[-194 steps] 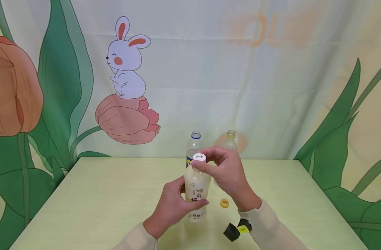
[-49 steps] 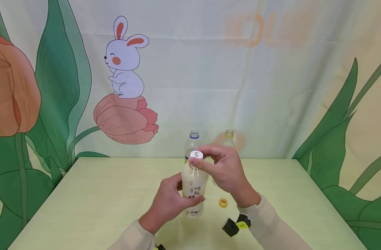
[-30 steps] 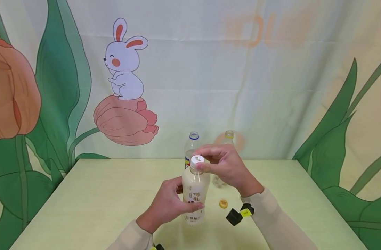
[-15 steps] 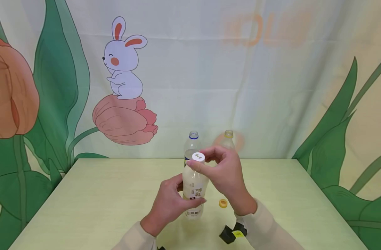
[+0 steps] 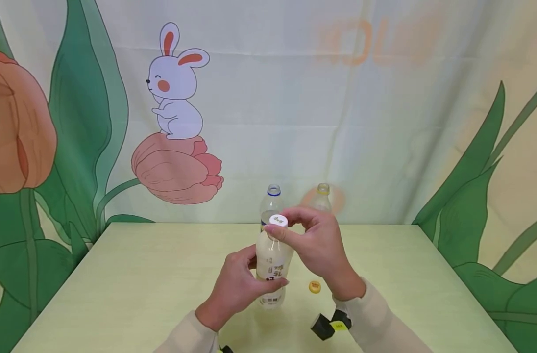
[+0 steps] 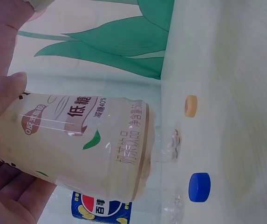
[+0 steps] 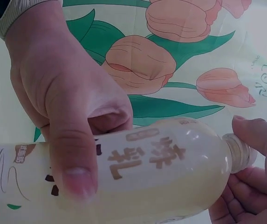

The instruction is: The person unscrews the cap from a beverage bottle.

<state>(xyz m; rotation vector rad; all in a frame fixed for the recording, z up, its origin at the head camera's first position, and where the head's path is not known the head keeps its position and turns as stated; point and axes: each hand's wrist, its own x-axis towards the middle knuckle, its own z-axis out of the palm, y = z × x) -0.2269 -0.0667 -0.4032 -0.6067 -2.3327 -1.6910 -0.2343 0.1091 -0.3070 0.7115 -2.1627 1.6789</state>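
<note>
My left hand (image 5: 239,284) grips a milk tea bottle (image 5: 274,255) round its lower body and keeps it upright, its thumb across the front label. In the left wrist view the bottle's base stands off the table. At the top, my right hand (image 5: 319,240) pinches the white cap (image 5: 278,220) between thumb and fingers. The right wrist view has the thumb lying along the cap and the curled fingers beneath the neck. Pale liquid fills the bottle (image 7: 189,182) behind brown lettering.
Behind stand two uncapped bottles: a Pepsi bottle (image 5: 274,201) with a blue neck ring and a clear bottle (image 5: 322,200) with a yellow one. A yellow cap (image 5: 314,287) and a blue cap (image 6: 199,187) lie on the table (image 5: 140,274). A printed curtain hangs at the back.
My right hand has turned back and forth at the white cap, whose printed top now faces another way. The left hand keeps its grip; the bottle has shifted only slightly.
</note>
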